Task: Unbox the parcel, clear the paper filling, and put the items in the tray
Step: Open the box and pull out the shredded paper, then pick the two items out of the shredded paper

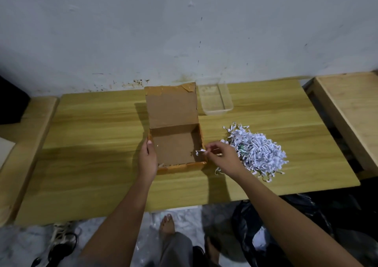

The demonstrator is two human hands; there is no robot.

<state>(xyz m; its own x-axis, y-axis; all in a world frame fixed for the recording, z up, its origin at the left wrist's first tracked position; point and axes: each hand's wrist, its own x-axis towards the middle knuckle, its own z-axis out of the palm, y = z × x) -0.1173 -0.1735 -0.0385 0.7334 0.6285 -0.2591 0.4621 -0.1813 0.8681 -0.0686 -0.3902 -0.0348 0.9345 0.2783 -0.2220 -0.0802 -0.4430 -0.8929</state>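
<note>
An open brown cardboard parcel box (176,148) stands mid-table with its lid flipped up toward the wall. Its inside is nearly bare; a few paper shreds lie at the near edge. My left hand (148,158) grips the box's left wall. My right hand (223,158) hovers over the box's right wall, pinching a small white paper shred (199,151). A heap of shredded white paper (257,151) lies to the right of the box, with something greenish half buried in it. A clear plastic tray (215,101) sits behind, next to the lid.
The wooden table (92,144) backs onto a white wall. Lower wooden surfaces flank it left and right. A black bag (255,225) and sandals lie on the floor below the near edge, by my foot.
</note>
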